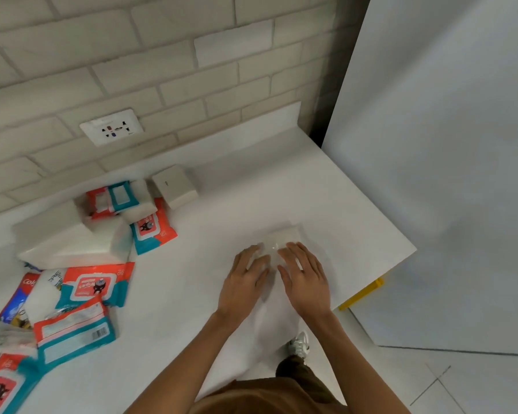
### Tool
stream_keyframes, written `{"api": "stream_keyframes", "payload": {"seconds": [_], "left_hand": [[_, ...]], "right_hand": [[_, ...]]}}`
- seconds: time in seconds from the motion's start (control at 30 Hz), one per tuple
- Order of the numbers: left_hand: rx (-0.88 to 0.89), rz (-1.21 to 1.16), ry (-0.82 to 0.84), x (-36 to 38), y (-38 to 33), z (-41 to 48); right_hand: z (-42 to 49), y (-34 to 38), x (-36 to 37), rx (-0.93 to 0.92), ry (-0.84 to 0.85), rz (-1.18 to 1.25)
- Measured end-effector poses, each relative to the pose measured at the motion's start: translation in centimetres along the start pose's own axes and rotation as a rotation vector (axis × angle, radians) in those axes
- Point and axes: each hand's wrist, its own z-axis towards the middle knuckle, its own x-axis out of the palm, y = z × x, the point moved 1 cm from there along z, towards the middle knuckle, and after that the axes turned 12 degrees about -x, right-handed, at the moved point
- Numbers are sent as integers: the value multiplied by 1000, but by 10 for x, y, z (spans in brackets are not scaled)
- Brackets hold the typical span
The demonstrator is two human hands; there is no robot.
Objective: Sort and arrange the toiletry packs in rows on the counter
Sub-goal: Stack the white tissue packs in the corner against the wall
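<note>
The left hand (pixel 245 279) and the right hand (pixel 305 279) lie side by side, palms down. Their fingers are nearly straight and a little spread, and the fingertips rest on the near edge of a white pack (pixel 283 234); neither hand curls round it. The pack is flat and roughly rectangular, pale and faintly glossy, and hard to tell from the smooth white counter (pixel 341 204) under it. It sits near the counter's right end, well apart from the other packs.

To the left is a loose heap. A soft orange and teal wipes pack (pixel 153 231) shows a printed label. A second one (pixel 95 285) partly overlaps a third (pixel 75 333) that lies barcode side up. A long white pack (pixel 69 243) lies between them, and a red toothpaste box (pixel 15 297) is at the far left. A squarish grey-white box (pixel 175 186) stands near the wall (pixel 162 70) of pale brick-shaped tiles, which carries a white socket (pixel 111 127). A plain white panel (pixel 431 144) rises on the right.
</note>
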Motion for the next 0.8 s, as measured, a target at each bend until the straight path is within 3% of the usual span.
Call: {"api": "stream_keyframes", "payload": {"seconds": [0.07, 0.4, 0.8], "left_hand": [[31, -6, -1, 16, -9, 22], [-137, 62, 17, 72, -54, 133], [-160, 186, 127, 100, -69, 235]], "right_hand": [[16, -25, -4, -32, 3, -4], [103, -145, -2, -164, 49, 26], [177, -213, 20, -186, 121, -31]]}}
